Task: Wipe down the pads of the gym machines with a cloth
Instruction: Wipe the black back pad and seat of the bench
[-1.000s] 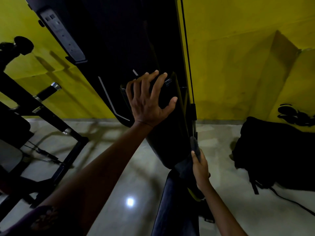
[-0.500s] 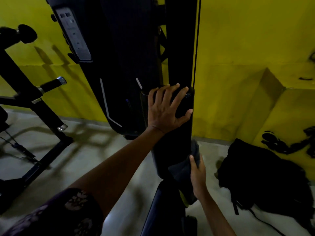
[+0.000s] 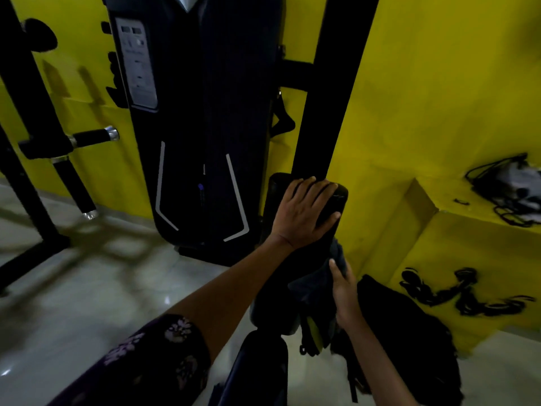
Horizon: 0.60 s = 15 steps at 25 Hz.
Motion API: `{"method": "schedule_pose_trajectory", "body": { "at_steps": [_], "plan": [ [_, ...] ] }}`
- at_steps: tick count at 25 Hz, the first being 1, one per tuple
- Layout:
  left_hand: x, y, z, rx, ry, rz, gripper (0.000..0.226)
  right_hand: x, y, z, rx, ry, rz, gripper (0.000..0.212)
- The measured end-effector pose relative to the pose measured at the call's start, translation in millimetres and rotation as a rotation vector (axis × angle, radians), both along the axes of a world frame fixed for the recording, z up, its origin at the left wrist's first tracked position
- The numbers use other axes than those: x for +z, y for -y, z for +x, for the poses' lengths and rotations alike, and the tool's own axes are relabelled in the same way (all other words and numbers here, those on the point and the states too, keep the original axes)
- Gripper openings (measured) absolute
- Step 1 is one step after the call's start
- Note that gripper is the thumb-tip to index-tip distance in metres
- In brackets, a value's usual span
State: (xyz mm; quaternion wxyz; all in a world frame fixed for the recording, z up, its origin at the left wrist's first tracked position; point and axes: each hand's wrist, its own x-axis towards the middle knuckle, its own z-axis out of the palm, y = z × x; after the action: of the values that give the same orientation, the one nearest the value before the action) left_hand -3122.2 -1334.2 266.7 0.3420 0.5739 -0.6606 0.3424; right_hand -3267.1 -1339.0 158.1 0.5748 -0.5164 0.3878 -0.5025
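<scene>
A black upright back pad (image 3: 273, 294) of a gym machine stands in front of me, below a black post (image 3: 328, 92). My left hand (image 3: 304, 213) lies flat over the pad's top end, fingers spread and draped over its upper edge. My right hand (image 3: 344, 288) grips a dark cloth (image 3: 314, 281) and holds it against the pad's right side, about halfway down. The black seat pad (image 3: 260, 367) sits right below.
A tall dark weight-stack cover (image 3: 199, 118) stands against the yellow wall behind. A black frame with chrome-tipped handles (image 3: 87, 139) is at the left. A black bag (image 3: 409, 332) lies on the pale floor at the right, with cords (image 3: 462, 291) on a yellow ledge.
My view has tilted up and shifted. My right hand with the cloth has moved up the pad's right side. My left hand stays on the pad's top.
</scene>
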Motion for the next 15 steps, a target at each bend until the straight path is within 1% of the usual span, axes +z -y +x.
{"method": "schedule_pose_trajectory", "body": {
  "at_steps": [3, 5, 6, 8, 10, 12, 13, 15],
  "plan": [
    [4.7, -8.3, -0.7, -0.045, -0.057, 0.104, 0.053, 37.5, 5.2, 1.6, -0.003, 0.002, -0.018, 0.04],
    [5.3, -11.9, -0.6, -0.063, -0.079, 0.147, 0.052, 69.5, 6.4, 6.2, -0.057, -0.043, -0.1, 0.043],
    [4.9, -13.5, -0.9, -0.071, -0.084, 0.163, 0.051, 79.5, 4.2, 8.1, -0.084, -0.058, -0.142, 0.043],
    [6.7, -14.8, -0.1, -0.085, -0.09, 0.193, 0.05, 88.1, -5.0, 10.0, -0.116, -0.061, -0.161, 0.04],
    [8.3, -18.2, 0.5, -0.11, -0.09, 0.191, 0.051, 95.7, -13.9, 10.5, -0.121, -0.065, -0.164, 0.036],
    [3.2, -25.7, 3.0, -0.131, -0.112, 0.138, 0.055, 111.4, -13.2, 11.2, -0.122, -0.073, -0.221, 0.031],
    [-4.7, -31.2, 5.6, -0.112, -0.161, 0.116, 0.06, 121.0, -9.9, 11.0, -0.123, -0.094, -0.256, 0.031],
    [-27.9, -43.5, 12.8, -0.039, -0.378, 0.111, 0.075, 138.7, -0.6, 8.7, -0.122, -0.21, -0.339, 0.033]
  ]
}}
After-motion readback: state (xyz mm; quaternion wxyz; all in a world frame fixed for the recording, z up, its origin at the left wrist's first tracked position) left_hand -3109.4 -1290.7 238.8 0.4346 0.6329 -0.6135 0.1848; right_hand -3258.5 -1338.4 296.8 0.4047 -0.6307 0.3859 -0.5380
